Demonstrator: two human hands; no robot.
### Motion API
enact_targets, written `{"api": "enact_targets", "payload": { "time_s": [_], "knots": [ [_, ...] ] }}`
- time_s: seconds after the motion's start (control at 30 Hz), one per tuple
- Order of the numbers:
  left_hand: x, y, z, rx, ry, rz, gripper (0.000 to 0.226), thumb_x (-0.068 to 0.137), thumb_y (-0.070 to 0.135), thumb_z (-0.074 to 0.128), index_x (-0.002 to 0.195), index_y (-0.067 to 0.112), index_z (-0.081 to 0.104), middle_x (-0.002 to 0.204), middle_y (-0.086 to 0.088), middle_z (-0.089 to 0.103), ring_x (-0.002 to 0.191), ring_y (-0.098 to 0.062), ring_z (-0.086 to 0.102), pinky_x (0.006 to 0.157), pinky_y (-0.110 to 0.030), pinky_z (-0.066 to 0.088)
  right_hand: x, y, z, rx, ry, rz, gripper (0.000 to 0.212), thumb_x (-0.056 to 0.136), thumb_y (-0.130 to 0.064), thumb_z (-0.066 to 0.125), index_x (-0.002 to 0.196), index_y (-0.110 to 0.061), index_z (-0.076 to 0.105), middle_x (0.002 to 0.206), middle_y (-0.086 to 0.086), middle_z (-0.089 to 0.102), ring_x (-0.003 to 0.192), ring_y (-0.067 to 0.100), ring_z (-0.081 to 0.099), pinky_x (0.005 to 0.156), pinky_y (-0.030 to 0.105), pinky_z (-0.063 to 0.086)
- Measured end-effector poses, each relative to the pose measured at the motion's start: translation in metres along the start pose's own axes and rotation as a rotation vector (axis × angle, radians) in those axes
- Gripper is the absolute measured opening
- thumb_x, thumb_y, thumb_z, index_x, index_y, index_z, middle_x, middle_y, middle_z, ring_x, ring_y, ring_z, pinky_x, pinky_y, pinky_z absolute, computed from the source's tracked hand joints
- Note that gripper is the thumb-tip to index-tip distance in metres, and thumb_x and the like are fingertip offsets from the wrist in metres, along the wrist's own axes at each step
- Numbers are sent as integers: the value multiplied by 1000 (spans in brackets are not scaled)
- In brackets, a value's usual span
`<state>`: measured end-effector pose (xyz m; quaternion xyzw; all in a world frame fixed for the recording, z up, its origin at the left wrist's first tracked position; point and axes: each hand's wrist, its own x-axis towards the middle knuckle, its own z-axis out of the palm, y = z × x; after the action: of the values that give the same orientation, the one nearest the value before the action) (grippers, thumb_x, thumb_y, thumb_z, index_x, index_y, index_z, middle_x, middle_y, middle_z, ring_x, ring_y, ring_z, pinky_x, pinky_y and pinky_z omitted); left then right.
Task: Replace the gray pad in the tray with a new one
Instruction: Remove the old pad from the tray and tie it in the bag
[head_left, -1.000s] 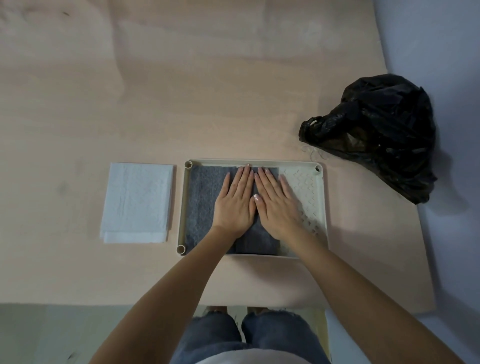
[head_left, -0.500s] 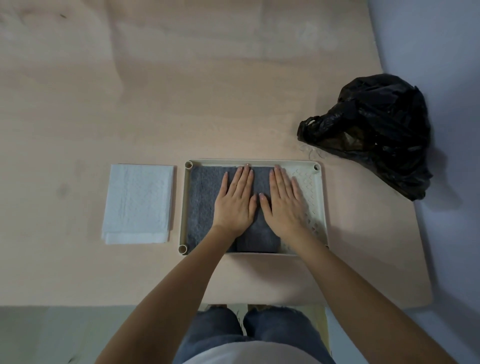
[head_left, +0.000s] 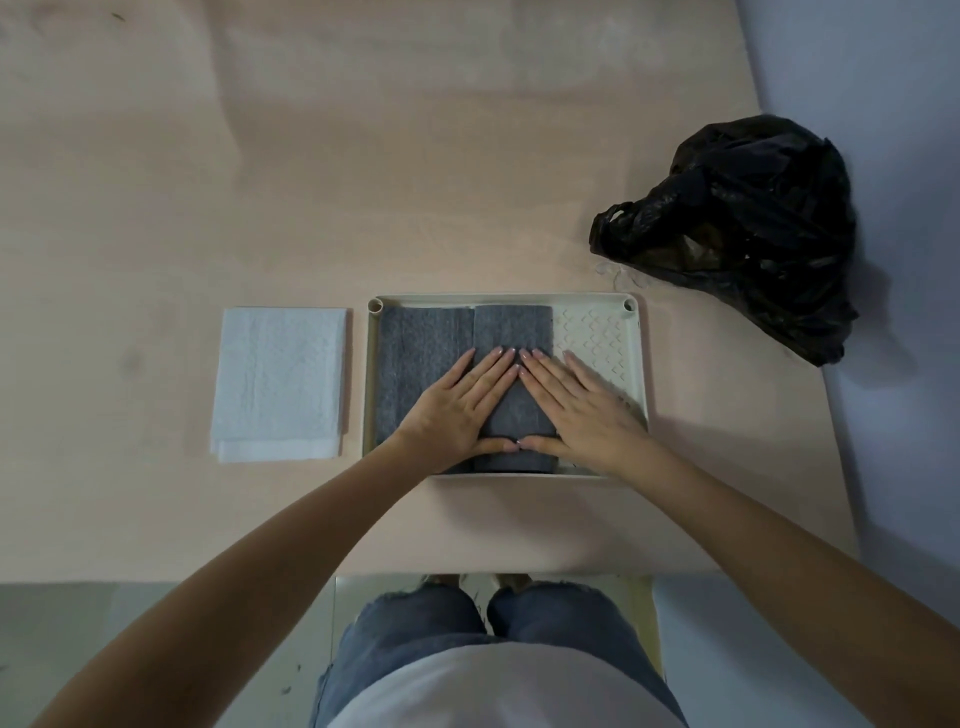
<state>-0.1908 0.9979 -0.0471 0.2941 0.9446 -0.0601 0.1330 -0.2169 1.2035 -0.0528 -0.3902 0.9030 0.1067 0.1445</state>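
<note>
A cream tray (head_left: 636, 364) lies on the table in front of me. Inside it the gray pad (head_left: 421, 353) is folded over from the right, so the tray's patterned floor (head_left: 592, 332) shows bare at the right end. My left hand (head_left: 457, 410) and my right hand (head_left: 582, 410) lie flat on the folded flap, fingers spread, thumbs and fingertips nearly meeting in a triangle. Neither hand grips anything. A folded white pad (head_left: 280, 382) rests on the table just left of the tray.
A crumpled black plastic bag (head_left: 748, 228) sits at the table's right edge, behind and right of the tray. The table's near edge runs just below my forearms; my knees in jeans show under it.
Both hands slid toward me along the folded pad and turned inward, thumbs now meeting. More of the fold's far part is uncovered.
</note>
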Motion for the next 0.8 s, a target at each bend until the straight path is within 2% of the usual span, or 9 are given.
{"api": "enact_targets", "payload": {
  "time_s": [0.2, 0.37, 0.53, 0.67, 0.8],
  "knots": [
    [-10, -6, 0, 12, -17, -34, 89, 88, 70, 8, 143, 6, -22, 157, -11, -17, 145, -23, -14, 119, -42, -8, -1, 1, 0, -11, 3, 2, 90, 85, -71, 1, 146, -7, -11, 155, 10, -15, 146, 23, -9, 119, 44, -2],
    [-15, -7, -4, 1, -10, -41, 90, 87, 71, 6, 142, 6, -23, 157, -11, -17, 145, -23, -14, 119, -40, -8, -5, 6, -1, -7, 4, 1, 91, 82, -72, -2, 144, -8, -18, 154, 9, -20, 140, 21, -23, 116, 42, -15],
    [-12, 6, -7, 31, -32, -21, 95, 86, 72, 9, 146, 3, -15, 157, -12, -14, 145, -24, -13, 116, -40, -13, -2, -2, -3, 16, -25, -63, 99, 80, -78, 3, 147, -6, -10, 154, 11, -15, 145, 23, -14, 118, 44, -8],
    [-11, 5, -3, 12, -45, -35, 96, 86, 73, 12, 147, 4, -14, 157, -12, -14, 145, -24, -12, 118, -42, -9, -1, -3, -2, 8, -46, -49, 99, 77, -78, 0, 145, -7, -16, 155, 11, -17, 145, 24, -12, 118, 48, -4],
    [-19, 0, 1, 27, -68, -64, 94, 84, 74, 10, 142, 8, -23, 157, -9, -16, 145, -22, -13, 119, -42, -9, -6, 5, -1, -9, -80, -53, 99, 76, -79, 0, 143, -10, -21, 151, 7, -25, 144, 21, -18, 118, 47, -8]
  ]
}}
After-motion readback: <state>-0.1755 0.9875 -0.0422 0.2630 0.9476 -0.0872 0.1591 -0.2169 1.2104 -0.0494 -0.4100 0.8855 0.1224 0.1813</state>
